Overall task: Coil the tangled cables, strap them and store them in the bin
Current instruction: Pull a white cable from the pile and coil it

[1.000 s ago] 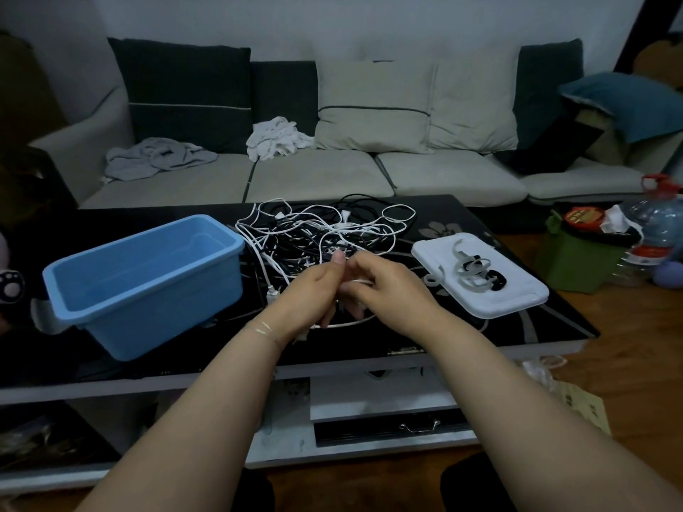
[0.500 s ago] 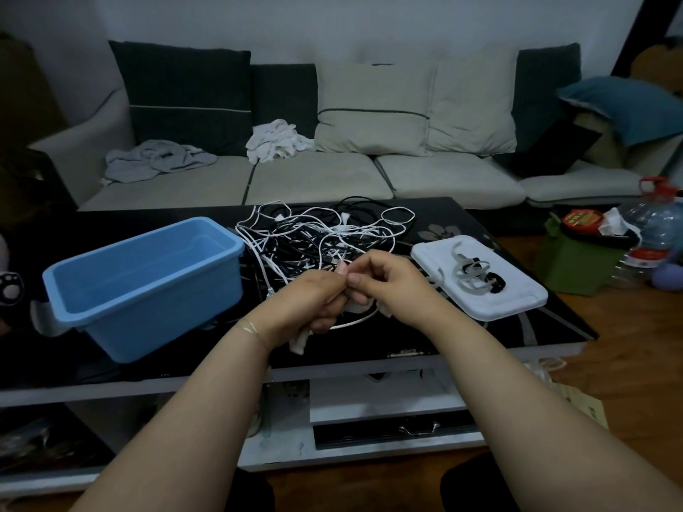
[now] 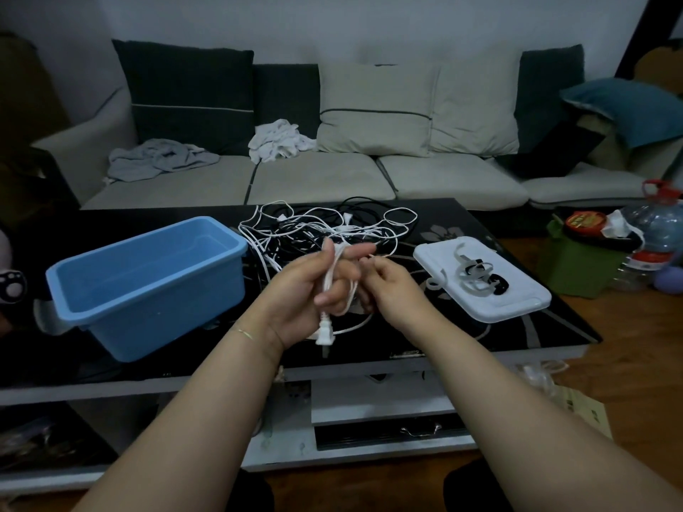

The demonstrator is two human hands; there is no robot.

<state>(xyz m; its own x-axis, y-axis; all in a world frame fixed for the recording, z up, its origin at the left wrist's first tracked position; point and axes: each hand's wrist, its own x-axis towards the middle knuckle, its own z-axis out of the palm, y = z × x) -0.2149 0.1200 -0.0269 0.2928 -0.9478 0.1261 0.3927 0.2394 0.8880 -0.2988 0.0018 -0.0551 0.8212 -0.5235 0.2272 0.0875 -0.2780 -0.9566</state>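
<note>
White cable (image 3: 330, 275) looped round left hand (image 3: 314, 290) fingers, its strand pinched by right hand (image 3: 388, 286).

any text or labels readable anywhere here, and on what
None can be read.
Red lid on the green container: pale marks, too blurred to read.
Water bottle label: red band, print too small.
Paper on the floor: dark marks, illegible.
Table front edge: small pale mark, illegible.
Blue bin, white lid, white cable: no visible text.
</note>
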